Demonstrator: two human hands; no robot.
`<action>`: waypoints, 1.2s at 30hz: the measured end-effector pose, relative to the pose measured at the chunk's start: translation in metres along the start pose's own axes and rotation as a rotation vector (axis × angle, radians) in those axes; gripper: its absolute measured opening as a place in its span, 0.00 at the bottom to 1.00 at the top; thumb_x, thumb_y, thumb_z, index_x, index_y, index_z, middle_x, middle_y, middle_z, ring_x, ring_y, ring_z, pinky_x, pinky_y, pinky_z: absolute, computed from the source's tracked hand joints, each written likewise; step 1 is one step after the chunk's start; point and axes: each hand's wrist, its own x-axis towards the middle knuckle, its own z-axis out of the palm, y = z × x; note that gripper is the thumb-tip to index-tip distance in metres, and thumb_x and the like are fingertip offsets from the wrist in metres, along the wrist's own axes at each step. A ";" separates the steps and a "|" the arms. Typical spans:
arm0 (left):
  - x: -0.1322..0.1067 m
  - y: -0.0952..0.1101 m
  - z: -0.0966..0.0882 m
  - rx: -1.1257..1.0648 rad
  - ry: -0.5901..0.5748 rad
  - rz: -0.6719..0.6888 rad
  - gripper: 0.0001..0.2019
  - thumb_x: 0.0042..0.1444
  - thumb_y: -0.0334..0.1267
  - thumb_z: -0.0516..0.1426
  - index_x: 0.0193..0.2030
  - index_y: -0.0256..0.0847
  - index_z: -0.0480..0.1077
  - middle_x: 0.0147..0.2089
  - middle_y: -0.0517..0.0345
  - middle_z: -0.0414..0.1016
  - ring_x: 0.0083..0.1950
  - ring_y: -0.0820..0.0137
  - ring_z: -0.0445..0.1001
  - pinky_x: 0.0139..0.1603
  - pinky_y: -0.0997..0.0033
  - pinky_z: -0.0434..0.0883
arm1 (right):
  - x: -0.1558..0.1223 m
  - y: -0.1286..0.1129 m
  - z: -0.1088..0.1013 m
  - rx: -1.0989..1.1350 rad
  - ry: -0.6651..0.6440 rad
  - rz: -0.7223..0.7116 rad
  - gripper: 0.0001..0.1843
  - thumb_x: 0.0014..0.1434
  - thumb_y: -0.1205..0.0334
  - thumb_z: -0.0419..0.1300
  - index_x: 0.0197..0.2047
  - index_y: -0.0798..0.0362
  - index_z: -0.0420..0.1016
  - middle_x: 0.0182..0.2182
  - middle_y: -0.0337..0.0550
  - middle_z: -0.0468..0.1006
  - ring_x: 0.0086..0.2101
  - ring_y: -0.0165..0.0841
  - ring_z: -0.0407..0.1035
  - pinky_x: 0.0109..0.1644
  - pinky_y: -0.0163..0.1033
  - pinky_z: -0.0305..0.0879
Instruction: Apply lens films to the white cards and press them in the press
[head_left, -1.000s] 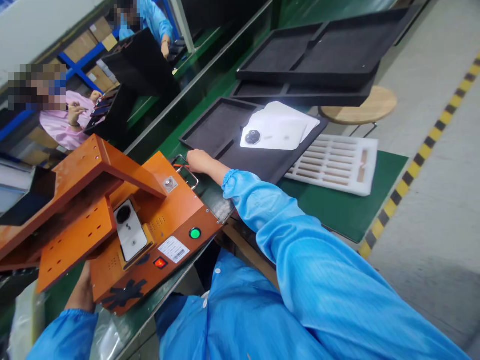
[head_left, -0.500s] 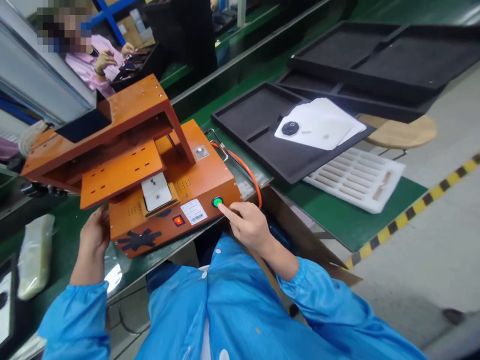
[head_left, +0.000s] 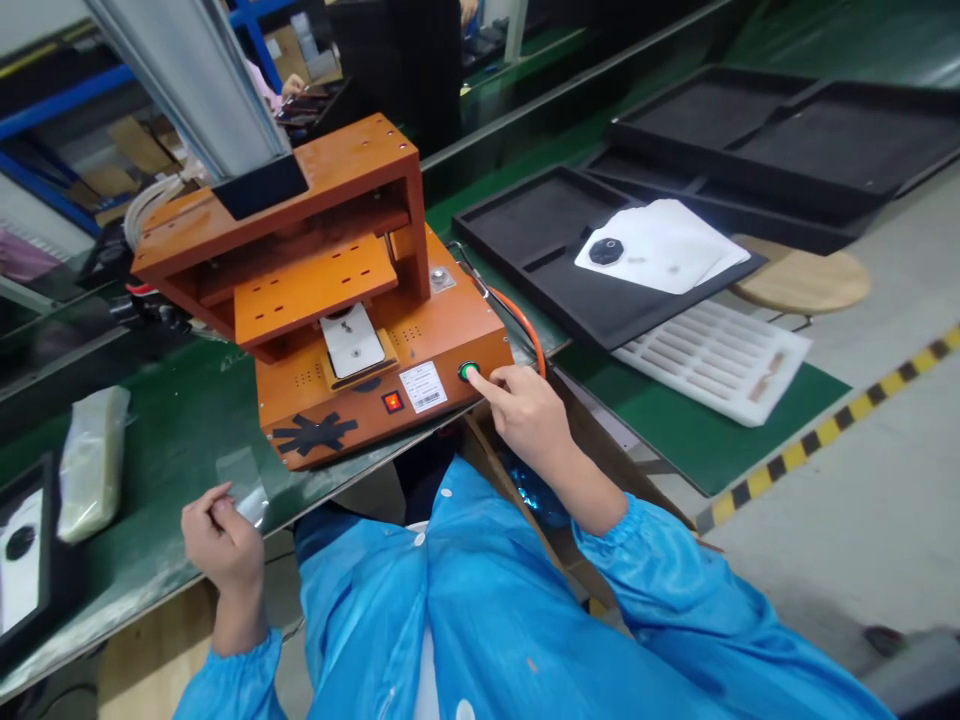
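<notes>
An orange press machine (head_left: pixel 465 335) stands on the green table, with a white phone back panel (head_left: pixel 352 340) in the holder below its raised plate (head_left: pixel 315 285). My right hand (head_left: pixel 529 415) has its index finger stretched onto the green button (head_left: pixel 469 372) at the front, its other fingers curled and holding nothing visible. My left hand (head_left: pixel 225 540) is off the machine at the table's front edge, fingers curled closed; what they hold, if anything, is hidden. Just beyond it a clear plastic film (head_left: pixel 244 475) lies on the table.
Black trays (head_left: pixel 510 220) are at the right, one bearing white phone back panels (head_left: pixel 660 245). A white slotted foam block (head_left: pixel 720 360) lies below them. At left are a bagged stack (head_left: pixel 94 465) and another black tray (head_left: pixel 49 560). A co-worker's hand (head_left: pixel 292 85) shows behind.
My left hand has drawn back from the machine's left side toward the table edge, and its fingers have curled. My right finger stays at the green button. The view has shifted left.
</notes>
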 end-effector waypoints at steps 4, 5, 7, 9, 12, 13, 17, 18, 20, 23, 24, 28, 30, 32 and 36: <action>0.001 -0.033 -0.020 0.117 0.043 -0.050 0.14 0.68 0.38 0.50 0.45 0.38 0.77 0.38 0.48 0.75 0.44 0.55 0.74 0.53 0.53 0.71 | -0.002 -0.001 -0.007 0.061 -0.064 0.040 0.25 0.74 0.73 0.51 0.66 0.54 0.80 0.43 0.50 0.79 0.42 0.39 0.70 0.49 0.41 0.69; 0.001 -0.043 -0.025 0.148 0.048 -0.084 0.14 0.67 0.38 0.50 0.45 0.38 0.77 0.38 0.48 0.75 0.44 0.54 0.74 0.54 0.52 0.71 | -0.003 -0.002 -0.010 0.074 -0.083 0.048 0.25 0.75 0.73 0.50 0.67 0.55 0.79 0.42 0.49 0.79 0.42 0.39 0.71 0.49 0.40 0.69; 0.000 -0.061 -0.031 0.189 0.054 -0.165 0.13 0.64 0.37 0.51 0.44 0.39 0.77 0.37 0.48 0.74 0.44 0.53 0.74 0.55 0.50 0.71 | -0.005 -0.006 -0.015 0.054 -0.138 0.066 0.26 0.76 0.71 0.49 0.71 0.56 0.75 0.39 0.47 0.79 0.40 0.38 0.73 0.46 0.39 0.70; -0.003 -0.075 -0.032 0.187 0.069 -0.245 0.11 0.62 0.38 0.52 0.42 0.39 0.76 0.37 0.48 0.73 0.45 0.52 0.74 0.57 0.49 0.71 | -0.007 -0.011 -0.019 -0.029 -0.219 0.105 0.27 0.77 0.69 0.49 0.74 0.54 0.72 0.37 0.44 0.80 0.34 0.36 0.73 0.38 0.38 0.66; -0.007 -0.084 -0.025 0.152 0.113 -0.313 0.10 0.60 0.38 0.53 0.41 0.41 0.75 0.37 0.48 0.73 0.46 0.51 0.74 0.59 0.48 0.70 | -0.006 -0.014 -0.025 -0.141 -0.341 0.178 0.29 0.76 0.65 0.51 0.77 0.47 0.69 0.40 0.42 0.83 0.28 0.32 0.72 0.28 0.39 0.58; -0.008 -0.085 -0.022 0.145 0.116 -0.321 0.09 0.60 0.38 0.53 0.41 0.41 0.74 0.37 0.48 0.74 0.46 0.51 0.74 0.59 0.48 0.70 | -0.006 -0.014 -0.027 -0.149 -0.376 0.189 0.29 0.77 0.65 0.51 0.77 0.46 0.69 0.41 0.42 0.84 0.28 0.32 0.73 0.27 0.39 0.58; -0.011 -0.081 -0.018 0.140 0.080 -0.350 0.08 0.58 0.37 0.54 0.39 0.41 0.75 0.36 0.48 0.74 0.44 0.51 0.74 0.58 0.49 0.69 | -0.006 -0.019 -0.036 -0.168 -0.508 0.204 0.31 0.77 0.62 0.51 0.80 0.45 0.62 0.44 0.43 0.86 0.29 0.33 0.77 0.28 0.38 0.60; -0.012 -0.080 -0.018 0.145 0.075 -0.355 0.09 0.59 0.37 0.54 0.38 0.41 0.75 0.36 0.48 0.74 0.44 0.52 0.74 0.57 0.50 0.69 | -0.006 -0.022 -0.038 -0.193 -0.538 0.215 0.32 0.77 0.62 0.51 0.81 0.45 0.60 0.43 0.43 0.87 0.29 0.34 0.78 0.27 0.38 0.59; -0.013 -0.080 -0.018 0.165 0.072 -0.334 0.10 0.60 0.36 0.53 0.39 0.40 0.76 0.36 0.49 0.74 0.42 0.53 0.74 0.54 0.53 0.69 | -0.007 -0.029 -0.040 -0.250 -0.592 0.242 0.35 0.75 0.62 0.52 0.83 0.46 0.56 0.38 0.41 0.87 0.27 0.35 0.78 0.25 0.39 0.56; -0.015 -0.079 -0.018 0.194 0.087 -0.268 0.12 0.61 0.34 0.52 0.40 0.38 0.78 0.36 0.49 0.74 0.40 0.55 0.73 0.48 0.56 0.67 | -0.006 -0.037 -0.042 -0.312 -0.671 0.270 0.38 0.75 0.62 0.53 0.84 0.48 0.51 0.32 0.39 0.85 0.26 0.37 0.78 0.25 0.39 0.52; -0.015 -0.080 -0.018 0.196 0.092 -0.254 0.12 0.61 0.34 0.52 0.41 0.38 0.78 0.36 0.49 0.74 0.40 0.55 0.73 0.46 0.56 0.67 | -0.004 -0.038 -0.042 -0.328 -0.697 0.273 0.38 0.75 0.62 0.54 0.84 0.49 0.50 0.30 0.39 0.84 0.26 0.38 0.78 0.25 0.39 0.51; -0.017 -0.080 -0.017 0.191 0.087 -0.243 0.13 0.63 0.33 0.52 0.42 0.36 0.79 0.35 0.48 0.75 0.40 0.56 0.73 0.45 0.57 0.66 | 0.001 -0.035 -0.043 -0.380 -0.754 0.268 0.39 0.74 0.62 0.54 0.84 0.50 0.50 0.29 0.40 0.84 0.25 0.37 0.77 0.24 0.39 0.48; -0.018 -0.080 -0.016 0.190 0.089 -0.246 0.13 0.63 0.34 0.52 0.42 0.37 0.79 0.35 0.47 0.76 0.40 0.54 0.73 0.46 0.56 0.66 | 0.002 -0.033 -0.044 -0.382 -0.743 0.256 0.39 0.74 0.61 0.55 0.84 0.49 0.50 0.30 0.41 0.84 0.25 0.36 0.77 0.24 0.39 0.49; -0.019 -0.081 -0.016 0.196 0.085 -0.259 0.14 0.62 0.34 0.52 0.42 0.37 0.80 0.36 0.47 0.77 0.41 0.53 0.74 0.46 0.56 0.66 | 0.003 -0.032 -0.045 -0.371 -0.735 0.251 0.39 0.74 0.61 0.55 0.84 0.50 0.51 0.29 0.40 0.84 0.25 0.36 0.77 0.24 0.38 0.50; -0.021 -0.083 -0.015 0.205 0.063 -0.282 0.15 0.62 0.34 0.52 0.43 0.37 0.81 0.38 0.45 0.78 0.43 0.51 0.76 0.46 0.55 0.67 | 0.006 -0.031 -0.042 -0.377 -0.779 0.275 0.41 0.73 0.63 0.56 0.84 0.50 0.48 0.28 0.37 0.83 0.25 0.37 0.78 0.25 0.38 0.54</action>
